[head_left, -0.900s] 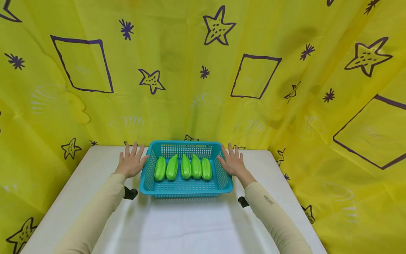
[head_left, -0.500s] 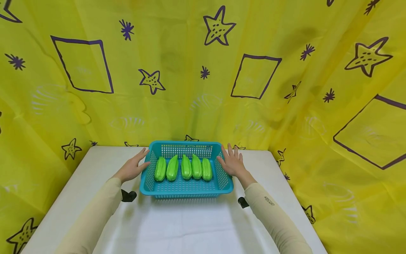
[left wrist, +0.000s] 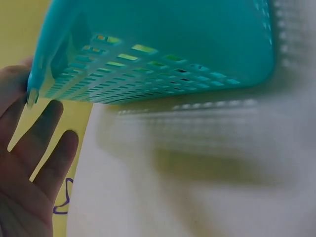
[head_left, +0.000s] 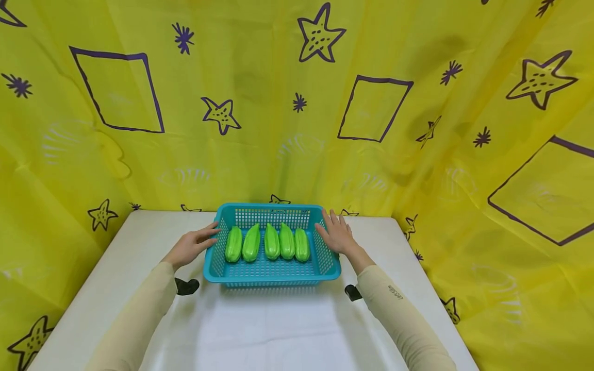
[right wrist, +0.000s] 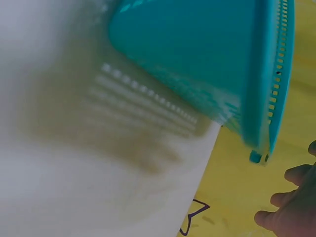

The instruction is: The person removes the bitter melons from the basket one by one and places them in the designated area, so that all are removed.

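Observation:
A blue-green plastic basket [head_left: 274, 278] with lattice walls is at the far side of the white table. Inside it, several glossy green ridged elongated vegetables [head_left: 271, 242] lie side by side in a row. At the basket's left rim is my left hand [head_left: 187, 247], thumb and fingers extended against it. In the left wrist view, some fingers [left wrist: 39, 138] are straight below the rim, and others are partly hidden by it. My right hand [head_left: 340, 238] lies along the right rim with fingers spread. The right wrist view shows those fingers [right wrist: 296, 175] beside the basket's outer wall, apart from it.
The white table [head_left: 278, 330] stretches toward me from the basket. Yellow patterned curtain [head_left: 260, 170] hangs close behind the basket and along both sides. A small black device [head_left: 187, 286] sits below the left wrist, and another black device [head_left: 353, 292] below the right.
My left hand has turned from fingers spread upward to fingers pointing right against the left rim. My right hand has barely moved. The basket and vegetables keep their places; the view tilts slightly.

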Motion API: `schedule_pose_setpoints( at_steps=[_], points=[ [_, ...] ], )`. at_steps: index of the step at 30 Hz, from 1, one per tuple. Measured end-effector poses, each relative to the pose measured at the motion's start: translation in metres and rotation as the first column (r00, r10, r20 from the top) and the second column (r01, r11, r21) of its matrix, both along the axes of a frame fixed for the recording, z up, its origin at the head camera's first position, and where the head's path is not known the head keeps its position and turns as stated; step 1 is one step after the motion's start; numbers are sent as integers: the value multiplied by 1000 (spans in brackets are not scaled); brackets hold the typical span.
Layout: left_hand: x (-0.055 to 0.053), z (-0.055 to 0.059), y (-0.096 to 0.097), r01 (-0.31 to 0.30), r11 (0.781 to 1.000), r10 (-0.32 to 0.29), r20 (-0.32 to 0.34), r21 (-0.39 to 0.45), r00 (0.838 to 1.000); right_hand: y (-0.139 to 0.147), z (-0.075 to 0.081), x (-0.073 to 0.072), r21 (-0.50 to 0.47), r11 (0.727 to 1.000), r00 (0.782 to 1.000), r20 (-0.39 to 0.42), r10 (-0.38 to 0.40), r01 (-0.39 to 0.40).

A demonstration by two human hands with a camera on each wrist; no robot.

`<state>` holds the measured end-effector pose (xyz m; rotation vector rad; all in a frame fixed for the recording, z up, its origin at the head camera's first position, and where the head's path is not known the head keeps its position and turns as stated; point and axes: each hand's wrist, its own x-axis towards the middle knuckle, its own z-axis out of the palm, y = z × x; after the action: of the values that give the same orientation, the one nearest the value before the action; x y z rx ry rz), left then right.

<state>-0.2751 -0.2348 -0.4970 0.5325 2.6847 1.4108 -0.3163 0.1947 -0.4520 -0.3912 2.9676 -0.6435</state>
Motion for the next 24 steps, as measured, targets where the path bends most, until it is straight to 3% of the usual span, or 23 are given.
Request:
schedule_pose_setpoints(
  at_steps=[4,8,12,17,24],
  points=[
    [2,-2,-1,4,993,-15,89,120,996,-4,5,-3,-137,989,998,-37,43,-48],
    [3,-8,-2,4,976,-31,120,218,992,-10,13,-5,-251,968,999,-31,14,-21],
    [2,-12,2,-6,963,-26,115,269,993,-17,19,-7,-310,949,997,54,-46,61],
    [5,-12,8,-41,951,-4,144,307,990,-25,19,-12,-404,905,984,163,-75,136],
    [8,-11,12,-67,937,9,167,344,986,-35,9,-18,-447,857,941,318,-117,257]
  ],
)
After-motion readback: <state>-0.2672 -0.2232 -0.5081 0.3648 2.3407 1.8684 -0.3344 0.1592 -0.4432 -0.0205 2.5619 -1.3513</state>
